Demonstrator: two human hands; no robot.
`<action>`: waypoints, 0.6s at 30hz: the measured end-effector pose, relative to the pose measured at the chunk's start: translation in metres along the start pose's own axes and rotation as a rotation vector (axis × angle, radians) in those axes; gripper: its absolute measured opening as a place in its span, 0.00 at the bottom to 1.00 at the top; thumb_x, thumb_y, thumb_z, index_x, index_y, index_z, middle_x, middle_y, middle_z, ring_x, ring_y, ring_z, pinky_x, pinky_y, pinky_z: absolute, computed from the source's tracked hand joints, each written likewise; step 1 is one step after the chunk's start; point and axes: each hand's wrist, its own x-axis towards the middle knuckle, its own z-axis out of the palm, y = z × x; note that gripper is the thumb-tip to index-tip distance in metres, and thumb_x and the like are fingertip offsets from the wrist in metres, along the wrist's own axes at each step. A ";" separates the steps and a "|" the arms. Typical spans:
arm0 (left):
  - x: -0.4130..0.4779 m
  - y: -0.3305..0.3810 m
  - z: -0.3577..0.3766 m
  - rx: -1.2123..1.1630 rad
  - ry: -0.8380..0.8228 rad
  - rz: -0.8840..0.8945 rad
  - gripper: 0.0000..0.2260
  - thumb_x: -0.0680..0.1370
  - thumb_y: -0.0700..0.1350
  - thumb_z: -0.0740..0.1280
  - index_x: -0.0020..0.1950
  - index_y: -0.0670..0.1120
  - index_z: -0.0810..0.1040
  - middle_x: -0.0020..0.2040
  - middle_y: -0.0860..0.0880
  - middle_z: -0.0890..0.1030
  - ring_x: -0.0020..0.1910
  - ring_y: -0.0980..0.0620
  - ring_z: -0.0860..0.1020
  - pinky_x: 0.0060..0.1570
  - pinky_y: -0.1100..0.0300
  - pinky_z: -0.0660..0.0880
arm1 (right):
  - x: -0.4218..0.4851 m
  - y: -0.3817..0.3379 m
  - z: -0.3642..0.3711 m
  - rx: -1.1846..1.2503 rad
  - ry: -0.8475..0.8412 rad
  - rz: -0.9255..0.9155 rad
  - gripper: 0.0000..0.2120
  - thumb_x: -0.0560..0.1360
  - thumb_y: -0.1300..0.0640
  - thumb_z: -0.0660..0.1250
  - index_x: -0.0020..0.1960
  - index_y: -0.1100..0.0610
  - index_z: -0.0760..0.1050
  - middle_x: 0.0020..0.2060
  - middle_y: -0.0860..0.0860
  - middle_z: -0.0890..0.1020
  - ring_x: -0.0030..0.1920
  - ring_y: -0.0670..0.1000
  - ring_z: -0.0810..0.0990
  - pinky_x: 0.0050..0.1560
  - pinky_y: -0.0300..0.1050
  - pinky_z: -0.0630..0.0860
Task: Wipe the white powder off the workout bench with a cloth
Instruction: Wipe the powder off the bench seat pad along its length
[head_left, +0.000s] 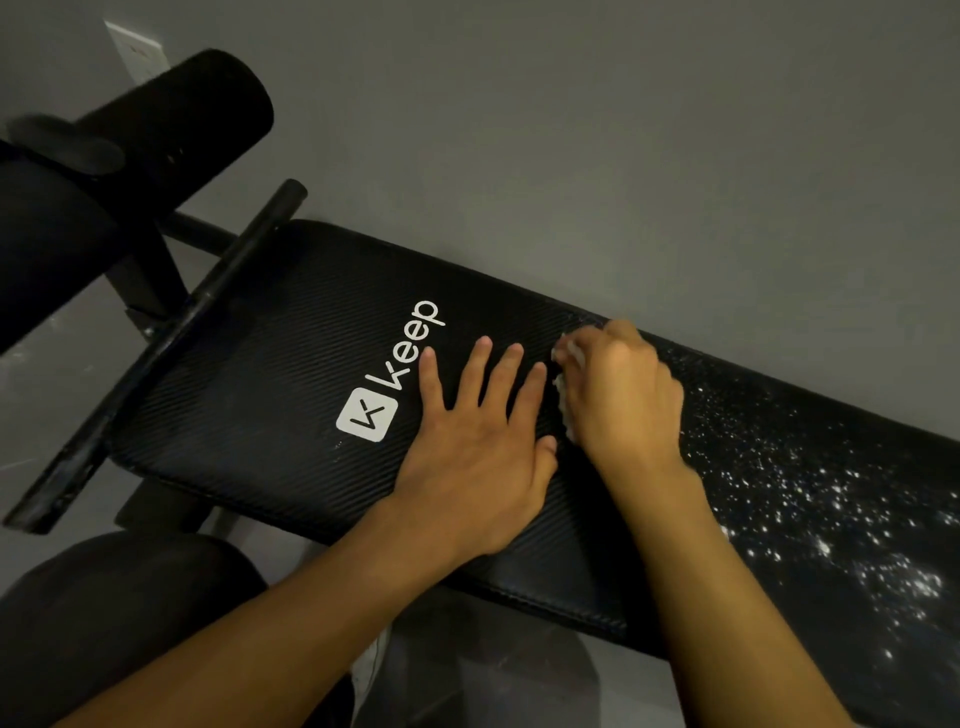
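Bunching the cloth (562, 389), the right grip (623, 400) presses it on the counter (249, 395) beside the flat, empty left grip (467, 457). Powder (841, 525) lies rightward; a hard sweep could scatter it over the edge or smear it.

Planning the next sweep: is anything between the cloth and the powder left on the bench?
Nothing visible. The right hand grips the cloth at the edge of the powder, and the speckled bench beyond it holds nothing else. The left hand lies flat on the clean side, behind the cloth.
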 end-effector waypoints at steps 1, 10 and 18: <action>0.000 0.000 0.000 -0.003 -0.001 -0.001 0.32 0.81 0.59 0.43 0.82 0.46 0.52 0.83 0.42 0.52 0.82 0.40 0.45 0.73 0.27 0.44 | 0.014 0.000 0.002 -0.006 0.000 0.019 0.09 0.78 0.52 0.66 0.57 0.51 0.78 0.52 0.52 0.76 0.46 0.60 0.81 0.42 0.51 0.76; -0.001 0.000 0.000 -0.012 0.025 0.004 0.31 0.82 0.59 0.45 0.82 0.45 0.51 0.83 0.42 0.51 0.82 0.40 0.45 0.73 0.27 0.44 | 0.010 0.002 0.007 0.098 0.056 -0.037 0.11 0.81 0.49 0.62 0.57 0.53 0.80 0.48 0.52 0.76 0.43 0.55 0.80 0.39 0.48 0.75; -0.001 0.002 0.000 0.001 0.033 -0.009 0.32 0.82 0.59 0.48 0.82 0.43 0.55 0.82 0.42 0.55 0.82 0.40 0.49 0.73 0.28 0.47 | 0.061 -0.015 0.024 0.157 -0.011 -0.145 0.09 0.80 0.54 0.65 0.58 0.51 0.80 0.51 0.52 0.76 0.46 0.55 0.80 0.40 0.50 0.77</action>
